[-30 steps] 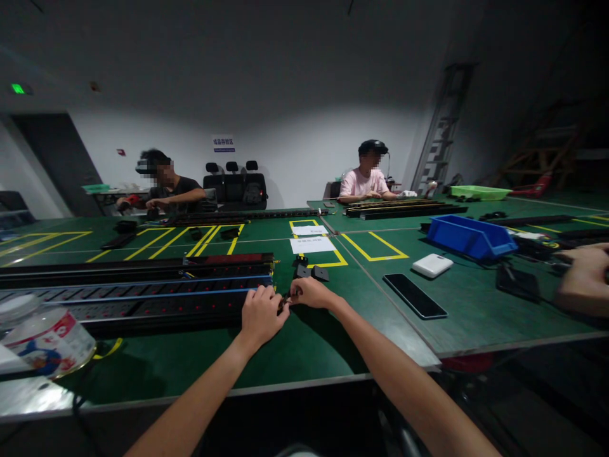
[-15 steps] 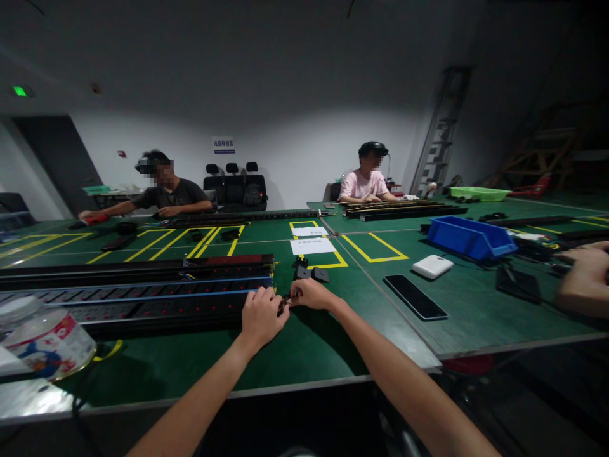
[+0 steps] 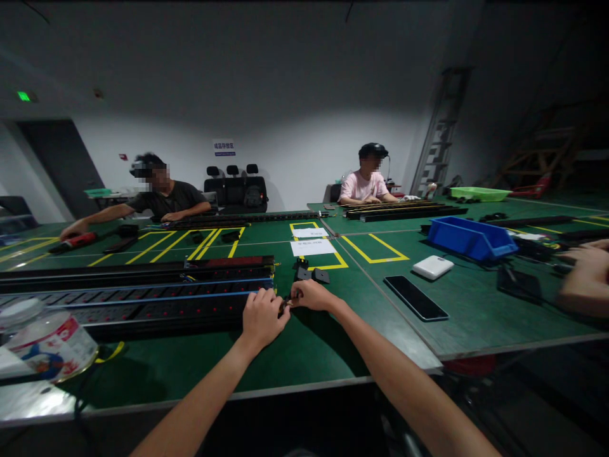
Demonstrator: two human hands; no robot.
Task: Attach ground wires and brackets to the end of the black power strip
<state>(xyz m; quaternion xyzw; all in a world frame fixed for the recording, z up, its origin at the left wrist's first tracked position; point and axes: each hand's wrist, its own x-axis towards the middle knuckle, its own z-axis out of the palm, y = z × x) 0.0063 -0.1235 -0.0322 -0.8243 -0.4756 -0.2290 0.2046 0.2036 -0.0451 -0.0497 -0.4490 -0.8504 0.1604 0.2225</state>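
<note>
My left hand [image 3: 262, 317] is closed over the right end of the nearest long black strip [image 3: 190, 312], which is dotted with red. My right hand [image 3: 310, 296] pinches a small dark part [image 3: 285, 304] at that same end, and the fingertips of both hands almost meet there. The fingers cover most of the small part, so its exact kind stays hidden. More long black strips with blue edges [image 3: 238, 282] lie side by side behind my left hand. Just past my right hand are small black blocks [image 3: 320, 276] on the green table.
To my right lie a phone [image 3: 415, 297], a white case [image 3: 432, 267] and a blue bin [image 3: 471, 238]. A clear plastic jar [image 3: 54, 346] stands at left. Paper labels [image 3: 311, 246] lie ahead. Two people sit opposite; another person's hand [image 3: 587, 276] shows at far right.
Both my hands stay at the strip's end, nearly still. Across the table, the person at left has shifted an arm and a red tool further left.
</note>
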